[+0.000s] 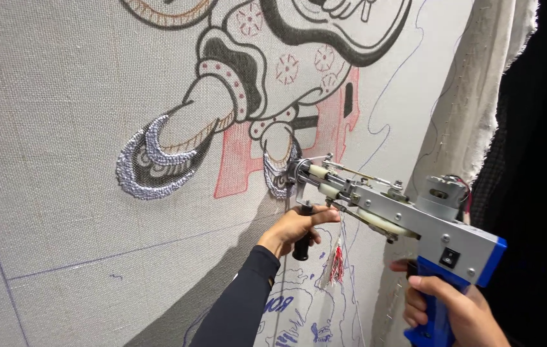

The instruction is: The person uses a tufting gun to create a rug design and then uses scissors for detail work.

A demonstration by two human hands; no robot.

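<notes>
A grey metal tufting gun (408, 222) with a blue grip points at a stretched beige cloth (61, 128). My right hand (456, 308) is closed around the blue rear grip. My left hand (296, 228), in a black sleeve, grips the black front handle under the gun's nose. The needle end touches the cloth at a patch of silver-grey tufted yarn (280, 177). A larger silver-grey crescent (151, 167) of tufting lies to the left. The cloth carries a drawn figure in black, red and brown outlines.
The cloth's loose folded edge (479, 96) hangs at the right, with dark space beyond it. Blue pen lines and drawings mark the lower cloth (299, 315). A small red-and-white yarn tuft (336, 266) hangs below the gun.
</notes>
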